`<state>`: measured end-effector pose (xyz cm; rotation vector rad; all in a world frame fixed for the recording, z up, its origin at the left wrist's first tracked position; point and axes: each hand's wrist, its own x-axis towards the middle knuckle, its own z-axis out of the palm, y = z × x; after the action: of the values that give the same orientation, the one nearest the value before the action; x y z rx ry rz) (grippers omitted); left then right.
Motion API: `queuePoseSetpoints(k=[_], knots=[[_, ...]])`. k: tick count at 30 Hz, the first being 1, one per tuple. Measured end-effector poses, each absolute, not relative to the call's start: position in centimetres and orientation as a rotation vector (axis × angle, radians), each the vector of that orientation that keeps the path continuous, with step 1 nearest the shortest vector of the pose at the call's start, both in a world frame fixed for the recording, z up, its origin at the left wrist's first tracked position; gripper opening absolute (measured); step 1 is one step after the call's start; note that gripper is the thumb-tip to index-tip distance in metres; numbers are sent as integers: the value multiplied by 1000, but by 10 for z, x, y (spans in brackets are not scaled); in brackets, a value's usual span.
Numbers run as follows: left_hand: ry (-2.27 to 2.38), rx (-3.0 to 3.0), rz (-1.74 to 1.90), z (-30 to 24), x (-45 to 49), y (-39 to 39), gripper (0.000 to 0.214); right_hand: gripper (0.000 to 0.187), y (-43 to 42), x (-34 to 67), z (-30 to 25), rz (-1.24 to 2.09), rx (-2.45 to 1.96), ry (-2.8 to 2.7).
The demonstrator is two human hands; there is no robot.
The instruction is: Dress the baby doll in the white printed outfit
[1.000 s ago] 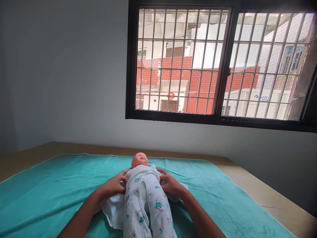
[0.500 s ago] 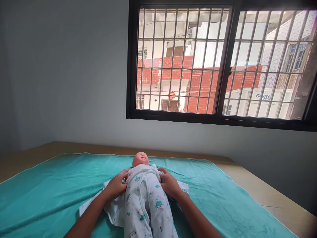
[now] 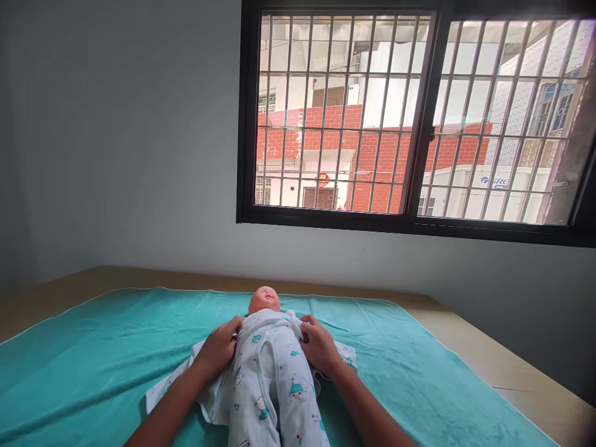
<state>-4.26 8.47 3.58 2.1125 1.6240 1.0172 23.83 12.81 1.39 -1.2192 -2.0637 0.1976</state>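
Observation:
A baby doll (image 3: 264, 300) lies on its back, its head away from me. White baby pants (image 3: 294, 372) with teal prints cover its legs and reach high up its torso. At the left side of the waistband, my left hand (image 3: 222, 347) is closed, fingers curled on the fabric. My right hand (image 3: 319, 346) grips the opposite side, thumb and fingers pinched together. A white printed garment (image 3: 167, 388) spreads out beneath the doll on both sides, partly covered by my forearms. The doll's arms are hidden.
A teal blanket (image 3: 116, 347) lies under the doll on a wooden surface (image 3: 507, 366). Behind it rises a grey wall (image 3: 139, 155) with a black-framed, barred window (image 3: 416, 223) on the right.
Both hands' fingers have drawn in tighter on the waistband. The pant legs and the doll's lower body have shifted slightly left. The head has hardly moved.

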Motion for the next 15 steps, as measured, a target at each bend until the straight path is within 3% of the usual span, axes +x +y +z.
queuePoseSetpoints(k=[4, 8, 15], knots=[[1516, 1985, 1087, 36, -44, 86, 20, 8, 132, 244, 20, 478, -1155, -2033], [1440, 1838, 1135, 37, -47, 90, 30, 10, 138, 243, 26, 764, -1093, -1763], [1412, 1833, 1135, 38, -46, 91, 19, 31, 135, 220, 24, 718, -1114, -1806]])
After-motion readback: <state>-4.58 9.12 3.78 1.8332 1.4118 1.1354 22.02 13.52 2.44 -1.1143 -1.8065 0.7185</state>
